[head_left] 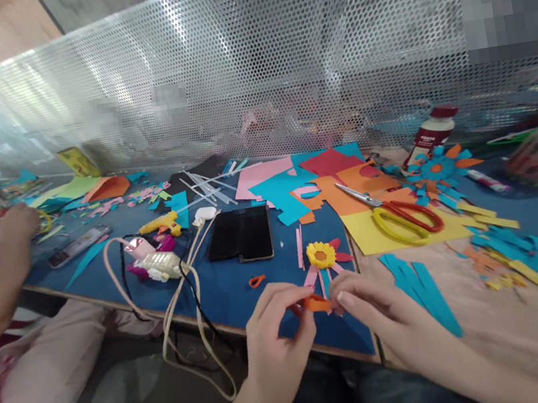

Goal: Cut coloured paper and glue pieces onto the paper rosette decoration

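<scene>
My left hand [279,321] pinches a small orange paper strip [316,303] between thumb and fingers, above the table's front edge. At the strip's right end, my right hand [372,304] has its thumb and fingertips pressed together; the strip appears to reach into them. Just beyond both hands lies a paper flower [321,255] with a yellow middle, red pieces at its right and pink and blue strips below. To the left of the flower is a small orange paper loop [257,281]. Thin pink strips [299,247] lie beside it.
Scissors [392,210] rest on yellow paper [365,235] at right, near blue strips [421,290], a blue paper flower [439,169] and a bottle [431,133]. Phones [253,233], a yellow glue gun [161,225] and cables [168,317] are left. Another person's hand [19,222] works far left.
</scene>
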`<state>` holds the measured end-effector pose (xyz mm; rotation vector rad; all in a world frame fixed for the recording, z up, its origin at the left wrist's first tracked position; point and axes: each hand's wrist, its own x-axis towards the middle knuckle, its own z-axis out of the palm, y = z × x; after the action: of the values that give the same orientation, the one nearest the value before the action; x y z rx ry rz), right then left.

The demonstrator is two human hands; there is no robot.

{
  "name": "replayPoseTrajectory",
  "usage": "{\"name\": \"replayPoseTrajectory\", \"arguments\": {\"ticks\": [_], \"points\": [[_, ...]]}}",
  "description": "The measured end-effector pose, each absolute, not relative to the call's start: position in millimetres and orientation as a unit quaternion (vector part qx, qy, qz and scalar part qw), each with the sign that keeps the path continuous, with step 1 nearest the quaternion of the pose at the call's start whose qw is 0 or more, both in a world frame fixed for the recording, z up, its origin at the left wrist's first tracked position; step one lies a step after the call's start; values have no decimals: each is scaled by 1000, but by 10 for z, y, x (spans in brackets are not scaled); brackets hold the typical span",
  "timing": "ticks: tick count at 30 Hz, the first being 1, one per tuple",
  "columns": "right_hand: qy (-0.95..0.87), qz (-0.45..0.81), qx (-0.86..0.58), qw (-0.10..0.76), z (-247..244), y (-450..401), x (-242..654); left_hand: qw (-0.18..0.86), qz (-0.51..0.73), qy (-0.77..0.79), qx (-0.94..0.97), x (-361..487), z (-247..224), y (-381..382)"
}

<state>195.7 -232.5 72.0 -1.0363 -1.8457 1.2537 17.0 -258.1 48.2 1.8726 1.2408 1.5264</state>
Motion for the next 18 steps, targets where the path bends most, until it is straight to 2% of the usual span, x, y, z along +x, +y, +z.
{"name": "replayPoseTrajectory", "arguments": {"ticks": [18], "points": [[-718,455,-424,313,686,-2331,1965,231,546,441,674,197,463,-2592]]}}
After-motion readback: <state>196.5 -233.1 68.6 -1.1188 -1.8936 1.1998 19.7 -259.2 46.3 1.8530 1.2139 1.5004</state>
